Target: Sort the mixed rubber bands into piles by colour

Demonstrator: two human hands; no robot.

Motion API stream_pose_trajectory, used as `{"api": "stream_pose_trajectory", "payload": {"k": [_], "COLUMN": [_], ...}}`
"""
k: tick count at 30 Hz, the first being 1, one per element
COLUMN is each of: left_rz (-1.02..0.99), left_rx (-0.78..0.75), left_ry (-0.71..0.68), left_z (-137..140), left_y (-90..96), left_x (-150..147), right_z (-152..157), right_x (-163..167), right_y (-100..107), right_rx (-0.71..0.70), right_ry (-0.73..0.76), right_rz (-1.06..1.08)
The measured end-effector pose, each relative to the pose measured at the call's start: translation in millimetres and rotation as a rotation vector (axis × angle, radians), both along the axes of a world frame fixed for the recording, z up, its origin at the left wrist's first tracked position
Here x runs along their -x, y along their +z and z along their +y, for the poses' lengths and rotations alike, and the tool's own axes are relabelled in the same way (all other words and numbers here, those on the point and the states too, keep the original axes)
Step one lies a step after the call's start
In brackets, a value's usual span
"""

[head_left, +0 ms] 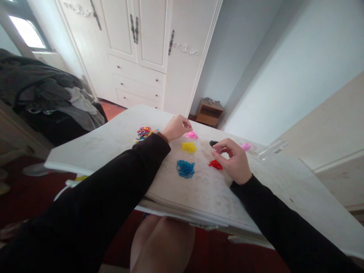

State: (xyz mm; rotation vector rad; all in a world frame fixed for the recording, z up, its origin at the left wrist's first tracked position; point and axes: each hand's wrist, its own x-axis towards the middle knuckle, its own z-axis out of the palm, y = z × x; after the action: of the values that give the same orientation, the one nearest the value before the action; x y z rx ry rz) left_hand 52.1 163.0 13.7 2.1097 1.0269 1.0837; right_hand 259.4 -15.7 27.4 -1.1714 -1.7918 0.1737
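Observation:
Over the pink pile of small looped bands [192, 135], my left hand [176, 127] is closed, with thumb and fingertips together. Whether a band is between them is too small to tell. My right hand [233, 160] hovers between the black pile [213, 143] and the red pile of bands [216, 164], its thumb and forefinger pinched. Anything in that pinch cannot be made out. Nearer me lie a yellow pile [189, 147] and a blue pile of bands [185, 168]. A mixed-colour heap of bands [145, 132] sits at the left, partly hidden by my left forearm.
On the white table [93, 149], a clear plastic container [271, 149] and a pinkish-purple item [247, 146] lie beyond my right hand. Behind stand a white wardrobe [142, 68] and a small wooden cabinet [209, 113]. Dark clothes [48, 87] are heaped at the left.

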Motion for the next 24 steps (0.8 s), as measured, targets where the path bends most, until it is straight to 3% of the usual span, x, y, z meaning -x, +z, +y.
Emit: {"api": "stream_pose_trajectory", "payload": {"k": [7,13,18,24], "left_rz": [0.046,0.051,0.259,0.528], "left_rx": [-0.026,-0.075,0.063,0.121], "left_ry": [0.057,0.266,0.301,0.280], "left_z": [4.8,11.7,10.2,-3.2], "left_y": [9.9,31.6,38.1,44.7], "left_x": [10.9,57.9,90.8,92.8], "right_z": [-1.9,-1.5,-0.6,-2.2], "right_x": [1.5,1.1,-0.1,-0.4], "right_y": [3.6,2.7,1.4,2.3], "right_rx": [-0.022,-0.034,-0.029,-0.021], "right_ry": [0.018,0.036,0.039,0.051], "right_rz": [-0.047,-0.051,-0.065,-0.101]}}
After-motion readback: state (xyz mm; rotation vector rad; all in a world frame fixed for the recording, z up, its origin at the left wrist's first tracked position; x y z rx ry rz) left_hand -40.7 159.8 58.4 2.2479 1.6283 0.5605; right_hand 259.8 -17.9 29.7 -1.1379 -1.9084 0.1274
